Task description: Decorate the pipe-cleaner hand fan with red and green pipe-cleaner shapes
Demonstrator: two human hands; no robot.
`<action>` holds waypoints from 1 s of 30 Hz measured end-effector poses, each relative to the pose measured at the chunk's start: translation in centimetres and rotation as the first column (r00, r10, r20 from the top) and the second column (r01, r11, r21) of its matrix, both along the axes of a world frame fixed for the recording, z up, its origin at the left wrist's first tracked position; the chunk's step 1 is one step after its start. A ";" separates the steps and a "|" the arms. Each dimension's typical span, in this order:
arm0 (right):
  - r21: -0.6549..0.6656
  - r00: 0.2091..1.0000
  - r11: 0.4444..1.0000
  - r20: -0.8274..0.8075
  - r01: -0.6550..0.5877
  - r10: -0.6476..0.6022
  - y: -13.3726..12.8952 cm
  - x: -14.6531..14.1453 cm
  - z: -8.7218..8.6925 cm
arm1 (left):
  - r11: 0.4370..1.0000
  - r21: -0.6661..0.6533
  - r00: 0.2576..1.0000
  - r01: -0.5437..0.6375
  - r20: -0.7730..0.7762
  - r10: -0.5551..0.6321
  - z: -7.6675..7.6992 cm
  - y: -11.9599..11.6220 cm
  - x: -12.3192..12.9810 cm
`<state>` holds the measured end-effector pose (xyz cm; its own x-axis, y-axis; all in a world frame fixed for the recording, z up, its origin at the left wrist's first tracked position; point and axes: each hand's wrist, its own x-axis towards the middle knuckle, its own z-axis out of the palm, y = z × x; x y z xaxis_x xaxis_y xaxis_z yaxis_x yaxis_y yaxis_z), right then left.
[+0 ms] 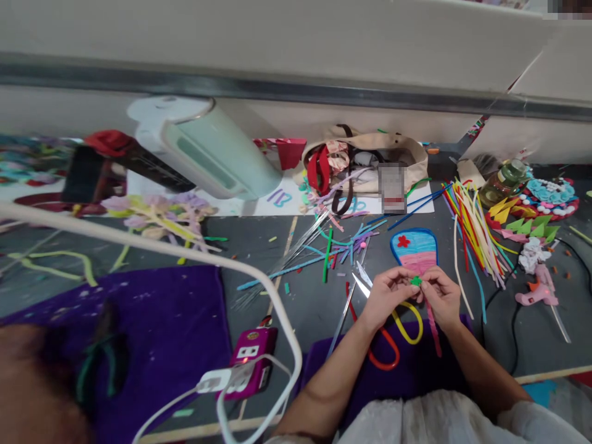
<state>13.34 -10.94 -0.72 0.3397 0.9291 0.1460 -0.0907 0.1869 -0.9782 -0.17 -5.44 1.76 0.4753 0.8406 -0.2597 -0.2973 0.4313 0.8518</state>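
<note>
My left hand and my right hand meet in front of me, both with fingers pinched on a small green flower-shaped piece. Just beyond and partly under them lies a flat pipe-cleaner piece, blue and pink with a dark blue edge. A small red flower sits on its blue part. A pink strip runs down from it below my hands. Beside my left wrist are scissors with red and yellow handles, partly hidden by my forearm.
Colourful pipe cleaners lie in a bundle at the right, near a pink glue gun. A fabric bag and a pale green pitcher stand at the back. A purple power strip and white cable are left; green-handled pliers lie beyond.
</note>
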 end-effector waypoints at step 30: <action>-0.020 0.999 0.999 -0.001 0.035 -0.035 0.2 -0.1 0.6 | 1.000 0.006 0.999 -0.016 -0.037 0.016 -0.3 -0.2 0.2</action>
<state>13.25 -10.73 -0.15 0.3722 0.9194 0.1269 -0.0861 0.1703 -0.9816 0.03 -5.59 1.48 0.4521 0.8493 -0.2725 -0.2722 0.4223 0.8646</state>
